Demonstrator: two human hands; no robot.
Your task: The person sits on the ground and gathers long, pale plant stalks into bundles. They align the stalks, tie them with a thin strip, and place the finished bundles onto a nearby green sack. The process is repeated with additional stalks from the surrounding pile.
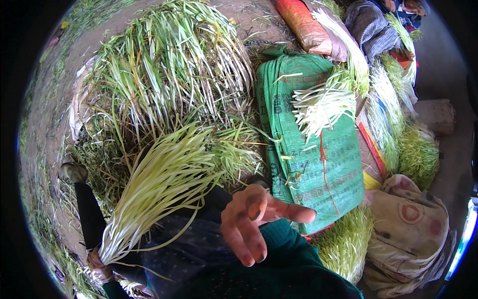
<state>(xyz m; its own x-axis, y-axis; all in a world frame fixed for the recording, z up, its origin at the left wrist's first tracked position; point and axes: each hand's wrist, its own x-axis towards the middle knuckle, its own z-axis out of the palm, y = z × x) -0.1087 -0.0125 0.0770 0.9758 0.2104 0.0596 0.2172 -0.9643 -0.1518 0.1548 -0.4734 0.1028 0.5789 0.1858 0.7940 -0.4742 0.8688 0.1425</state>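
My left hand (100, 263) grips the white stem ends of a loose bunch of pale yellow-green chives (164, 168). The leaves fan up and to the right across my lap, and a few strands hang loose. My right hand (257, 222) is raised close to the camera with its fingers apart and dirt-stained, and nothing shows in it. Just beyond it lies a green woven sack (328, 175) bearing printed writing. On the sack rest a bunch of white-stemmed chives (325, 106) and a thin red string (324, 157).
A large heap of untrimmed chives (175, 63) lies ahead. At right are more chive bunches (386, 112), a pile of pale chives (343, 243) and a stained patterned cloth (407, 235). An orange-red sack (304, 26) lies at the top, near another person (373, 26) holding chives.
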